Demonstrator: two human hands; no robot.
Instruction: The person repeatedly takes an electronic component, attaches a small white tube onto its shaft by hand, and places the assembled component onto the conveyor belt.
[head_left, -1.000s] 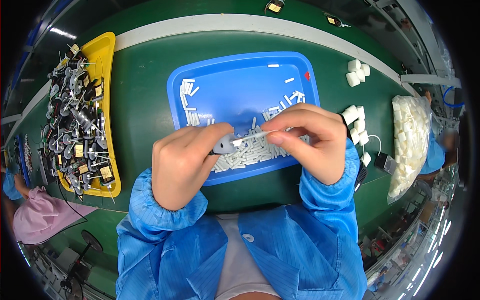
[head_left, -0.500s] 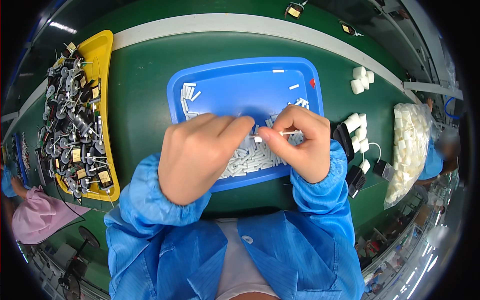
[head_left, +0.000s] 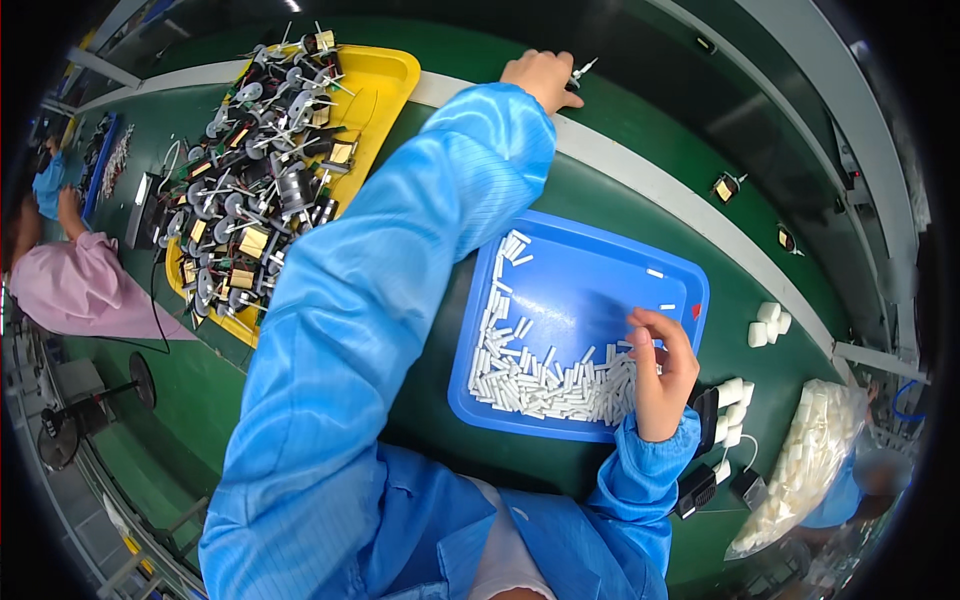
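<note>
My left hand [head_left: 541,80] is stretched far forward over the green strip beyond the pale rail. Its thumb and fingers are closed round a small dark part with a thin pale shaft [head_left: 583,72], mostly hidden by the hand. Over the right side of a blue tray [head_left: 462,375] hovers my right hand [head_left: 664,378]. Its thumb and index finger are curved and slightly apart, and nothing shows between them. Short white tubes [head_left: 545,390] lie heaped along the tray's near and left sides, close below that hand.
A yellow tray [head_left: 385,90] heaped with dark wheeled parts [head_left: 250,190] stands left. Similar parts [head_left: 725,187] sit on the far strip. White foam-like blocks [head_left: 768,325], black adapter-like boxes [head_left: 697,490] and a clear bag of white pieces [head_left: 800,470] are right. Another person's pink sleeve [head_left: 80,285] shows left.
My left hand has gone from above the blue tray to the far strip with the small part. My right hand has parted from it and stays over the tubes. The view has turned.
</note>
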